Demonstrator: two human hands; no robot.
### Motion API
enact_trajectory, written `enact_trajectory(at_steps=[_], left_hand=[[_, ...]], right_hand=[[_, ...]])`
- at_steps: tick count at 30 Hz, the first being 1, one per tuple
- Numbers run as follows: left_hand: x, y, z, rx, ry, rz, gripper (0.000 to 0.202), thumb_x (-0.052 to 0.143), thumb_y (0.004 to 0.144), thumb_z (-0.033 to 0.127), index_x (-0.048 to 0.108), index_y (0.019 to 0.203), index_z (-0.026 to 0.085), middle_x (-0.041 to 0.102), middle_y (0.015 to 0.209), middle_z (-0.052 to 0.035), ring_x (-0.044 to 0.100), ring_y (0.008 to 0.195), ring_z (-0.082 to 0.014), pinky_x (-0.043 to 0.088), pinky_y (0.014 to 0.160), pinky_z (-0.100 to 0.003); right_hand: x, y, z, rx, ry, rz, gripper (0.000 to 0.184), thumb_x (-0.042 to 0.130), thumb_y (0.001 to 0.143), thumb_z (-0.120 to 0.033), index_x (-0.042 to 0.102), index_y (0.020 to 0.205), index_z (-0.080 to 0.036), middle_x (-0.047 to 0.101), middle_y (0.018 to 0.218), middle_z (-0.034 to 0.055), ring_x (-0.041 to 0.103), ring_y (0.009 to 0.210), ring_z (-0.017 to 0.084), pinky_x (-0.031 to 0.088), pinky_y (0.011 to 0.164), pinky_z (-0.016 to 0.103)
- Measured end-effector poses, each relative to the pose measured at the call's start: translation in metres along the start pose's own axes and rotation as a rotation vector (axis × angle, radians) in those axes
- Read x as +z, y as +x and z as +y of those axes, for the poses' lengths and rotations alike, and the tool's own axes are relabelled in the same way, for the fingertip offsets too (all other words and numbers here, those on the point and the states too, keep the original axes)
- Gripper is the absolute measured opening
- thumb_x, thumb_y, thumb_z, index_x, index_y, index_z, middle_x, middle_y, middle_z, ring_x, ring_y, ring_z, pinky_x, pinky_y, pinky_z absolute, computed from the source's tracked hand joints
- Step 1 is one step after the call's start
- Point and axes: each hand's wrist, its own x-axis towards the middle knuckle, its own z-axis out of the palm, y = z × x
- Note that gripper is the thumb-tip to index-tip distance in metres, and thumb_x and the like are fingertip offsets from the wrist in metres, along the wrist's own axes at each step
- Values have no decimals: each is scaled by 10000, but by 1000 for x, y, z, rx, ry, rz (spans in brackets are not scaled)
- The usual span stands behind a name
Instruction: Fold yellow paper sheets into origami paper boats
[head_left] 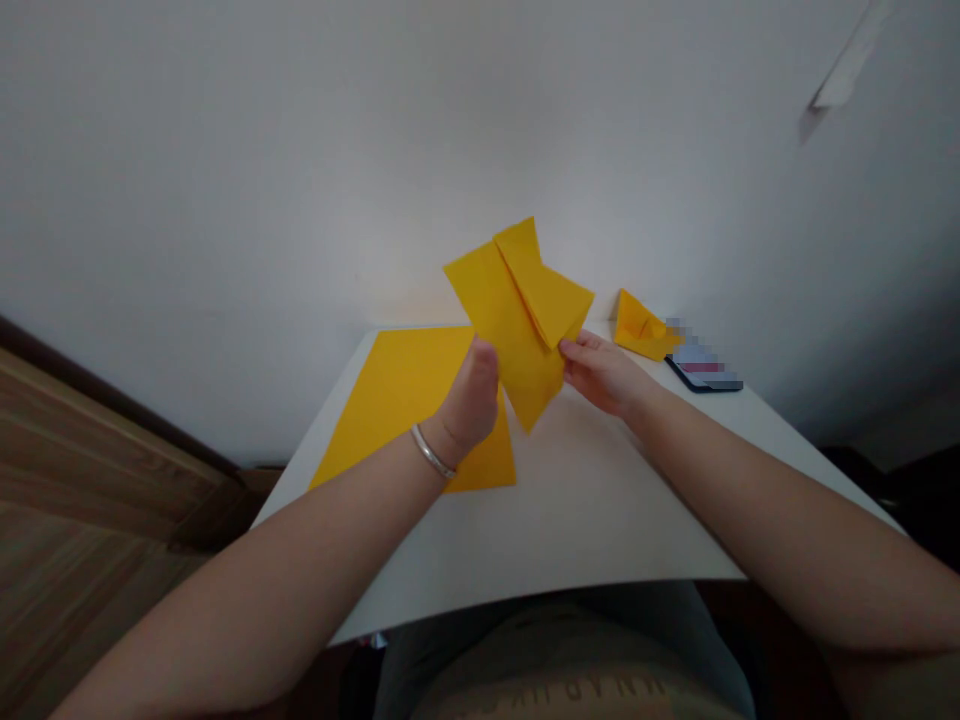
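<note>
Between both hands a partly folded piece of yellow paper (517,320) is held up above the table, tilted, with a folded flap lying across its upper right side. My left hand (472,390), with a silver bangle at the wrist, is closed on its lower left edge; most of those fingers are hidden behind the hand and paper. My right hand (600,370) pinches the lower right edge between thumb and fingers. Beneath the left hand a larger flat yellow sheet (397,390) lies on the table.
The white table (585,520) stands against a pale wall (300,160). At its back right are a folded yellow paper shape (641,330) and a phone-like dark-edged device (705,370), partly blurred out. A wooden panel (97,470) stands on the left.
</note>
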Motion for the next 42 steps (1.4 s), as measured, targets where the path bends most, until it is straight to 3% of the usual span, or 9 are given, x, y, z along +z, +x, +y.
enact_trajectory(at_steps=[3,7,10,13,16,20,26,30,42], left_hand=[[-18,9,3,-40,-11,22,852,-111,861,670,344,1417,211,606,1250,-102,496,1254,-247,461,965,-386],[-49,21,-8,-143,-155,-46,959,-99,819,734,394,1397,150,619,1225,-159,582,1145,-284,507,872,-410],[-63,26,-27,-313,-209,-145,856,114,855,746,487,1332,140,649,1175,-155,644,1030,-271,530,819,-401],[-62,26,-41,-428,-105,-220,644,442,839,630,554,1272,166,676,1122,-125,670,919,-228,536,755,-347],[-52,26,-44,-360,175,-269,486,607,781,471,639,1166,177,696,1038,-81,657,868,-200,514,729,-293],[-40,24,-41,-272,586,-331,385,584,798,344,657,1138,179,691,810,-41,634,707,-175,483,654,-272],[-30,16,-43,-46,1108,-338,427,469,894,246,509,1318,277,695,1018,-63,653,867,-206,471,772,-304],[-26,12,-44,50,1219,-369,426,411,925,233,484,1339,297,659,1139,-77,646,953,-214,463,826,-313],[-20,13,-49,91,1274,-415,379,403,909,237,610,1222,285,660,995,-73,635,867,-208,469,747,-302]], right_hand=[[-8,2,-6,16,29,103,266,646,756,-334,622,1006,-248,680,1152,37,624,1056,182,485,913,326],[-22,2,-13,132,-18,186,192,621,769,-221,642,960,-224,720,1036,35,677,857,154,524,808,298],[-31,2,-13,242,-115,137,176,609,779,-202,659,946,-226,734,944,27,679,747,138,534,726,276],[-38,1,-8,295,-278,48,225,635,770,-252,669,992,-234,735,914,32,675,717,154,531,661,284],[-41,0,-5,278,-533,-6,317,645,771,-330,662,1077,-250,731,942,40,674,759,189,519,628,297],[-38,0,-5,224,-973,19,430,650,769,-369,629,1183,-255,724,900,31,651,726,181,468,595,265],[-40,3,2,161,-1241,43,452,660,765,-330,616,1197,-202,690,836,40,617,708,168,431,614,264],[-47,5,8,157,-1256,56,380,657,771,-329,641,1134,-219,691,846,35,619,735,168,436,646,270],[-47,4,8,85,-1393,-3,325,626,786,-371,686,1059,-206,680,894,52,599,747,179,429,657,283]])
